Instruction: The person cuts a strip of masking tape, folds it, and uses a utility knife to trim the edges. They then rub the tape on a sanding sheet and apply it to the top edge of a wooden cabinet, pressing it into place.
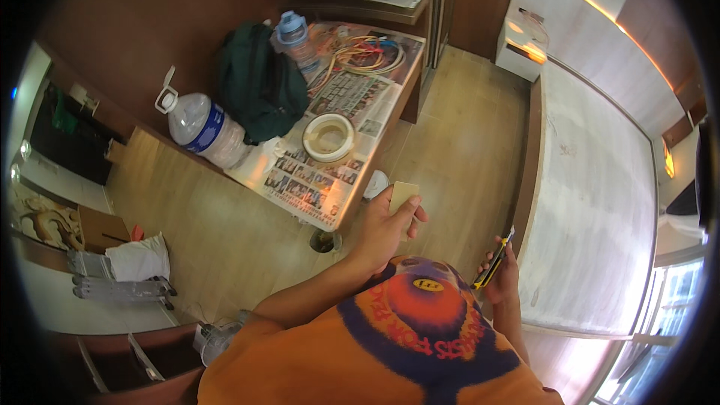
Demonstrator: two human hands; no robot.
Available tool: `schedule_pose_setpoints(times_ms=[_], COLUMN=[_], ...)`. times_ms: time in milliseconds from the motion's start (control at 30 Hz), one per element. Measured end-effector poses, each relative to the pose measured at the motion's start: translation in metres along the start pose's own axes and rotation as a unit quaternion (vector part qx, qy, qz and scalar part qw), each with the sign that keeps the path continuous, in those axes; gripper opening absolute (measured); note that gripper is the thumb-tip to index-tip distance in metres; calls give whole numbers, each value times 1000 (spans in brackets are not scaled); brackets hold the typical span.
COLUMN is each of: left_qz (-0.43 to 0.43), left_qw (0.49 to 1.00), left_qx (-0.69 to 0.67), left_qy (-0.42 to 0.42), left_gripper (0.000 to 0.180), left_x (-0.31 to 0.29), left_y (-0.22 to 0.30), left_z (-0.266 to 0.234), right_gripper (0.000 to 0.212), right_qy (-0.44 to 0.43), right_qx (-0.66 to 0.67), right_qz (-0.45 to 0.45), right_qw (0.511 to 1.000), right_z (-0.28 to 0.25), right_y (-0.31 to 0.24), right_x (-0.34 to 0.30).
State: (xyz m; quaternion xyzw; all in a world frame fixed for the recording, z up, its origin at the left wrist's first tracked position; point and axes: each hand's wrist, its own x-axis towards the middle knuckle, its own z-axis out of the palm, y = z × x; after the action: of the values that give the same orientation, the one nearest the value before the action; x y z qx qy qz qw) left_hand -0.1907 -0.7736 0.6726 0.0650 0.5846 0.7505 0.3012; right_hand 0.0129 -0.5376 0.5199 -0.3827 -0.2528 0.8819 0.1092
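My left hand (pixel 386 225) is closed on a flat, pale yellow rectangular piece (pixel 404 194), pinched under the thumb in front of my orange shirt. Its exact kind cannot be made out. Lower and to the right, my right hand (pixel 506 276) is wrapped around a yellow and black utility knife (pixel 493 264), which points up and to the right. The two hands are apart. Beyond my left hand stands a newspaper-covered table (pixel 300 193). On it lies a cream-coloured coil of flat strip (pixel 328 156).
A large water bottle (pixel 204 129), a dark green backpack (pixel 262 82), a blue-capped bottle (pixel 297 39) and coiled wires (pixel 367 56) stand or lie on the table. A whitish bed platform (pixel 592 202) is at right. A folded ladder (pixel 120 285) lies at left. A dark container (pixel 325 240) is on the floor.
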Motion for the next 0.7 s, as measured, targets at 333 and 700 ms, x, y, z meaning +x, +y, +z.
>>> schedule_pose_setpoints(times_ms=[333, 700], left_qz=[27, 143], left_qw=[979, 874], left_qx=[-132, -199], left_qy=[150, 420], left_gripper=[12, 14], left_x=[-64, -174], left_y=[15, -5], left_z=[-195, -270], right_gripper=[63, 89], right_qy=[-164, -364], right_qx=[-169, -532], right_qz=[28, 72], right_qw=[972, 761], right_z=[190, 355], right_y=[80, 218], right_x=[18, 126])
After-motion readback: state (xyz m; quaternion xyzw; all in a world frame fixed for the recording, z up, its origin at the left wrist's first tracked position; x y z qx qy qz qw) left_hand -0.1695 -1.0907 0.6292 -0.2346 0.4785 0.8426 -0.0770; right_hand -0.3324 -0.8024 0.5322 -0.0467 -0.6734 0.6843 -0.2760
